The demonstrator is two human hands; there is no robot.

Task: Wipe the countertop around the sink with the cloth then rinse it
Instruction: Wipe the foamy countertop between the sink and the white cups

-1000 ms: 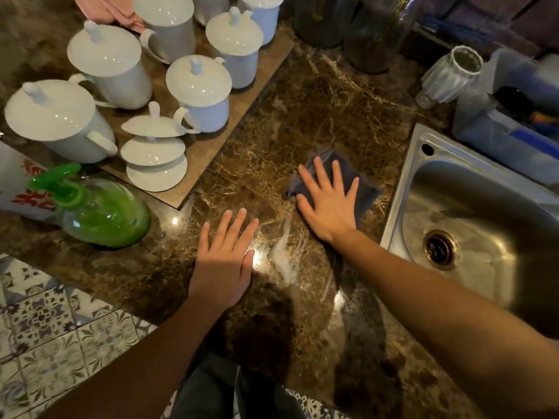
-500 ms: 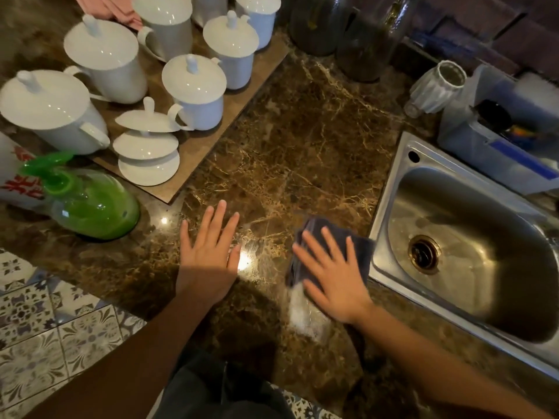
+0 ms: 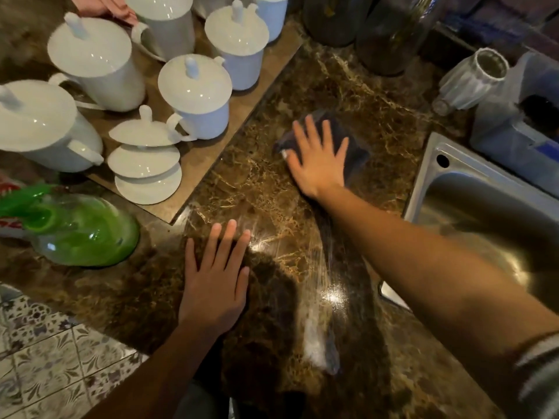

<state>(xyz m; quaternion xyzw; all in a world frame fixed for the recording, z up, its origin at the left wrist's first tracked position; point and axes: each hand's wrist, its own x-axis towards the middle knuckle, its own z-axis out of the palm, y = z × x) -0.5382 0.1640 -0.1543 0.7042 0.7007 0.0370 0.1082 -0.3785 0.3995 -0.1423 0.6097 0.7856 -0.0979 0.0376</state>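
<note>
The table (image 3: 302, 86) is dark brown marble with pale gold veins, and it fills most of the view; wet streaks and bright glints run across it from the near edge toward the middle. At its right edge sits the steel sink (image 3: 435, 182), whose near left corner shows below the right forearm. Along the far left part of the table lies a tan board (image 3: 211, 158) carrying white lidded mugs (image 3: 196, 98) and a short stack of loose lids (image 3: 145, 164). Near the left edge, just in front of the board, a green spray bottle (image 3: 81, 234) lies on its side. At the far right corner stand a bluish plastic tub (image 3: 520, 140) and a ribbed clear glass (image 3: 472, 77) tipped over beside it; two dark jars (image 3: 390, 34) stand along the far edge.

The left hand (image 3: 214, 282) lies flat on the table near the front edge, fingers spread and holding nothing. The right hand (image 3: 317, 158) is pressed flat, fingers splayed, on the cloth (image 3: 354, 146), pinning it to the table rather than closing around it.

The cloth is dark navy, nearly black, folded into a small pad; its edges show beyond the fingertips and to the right of the hand. It lies on the middle of the table, between the board and the sink's left rim, apart from both.

A red-and-white printed pack (image 3: 9, 189) shows at the left edge behind the bottle; its writing cannot be read.
</note>
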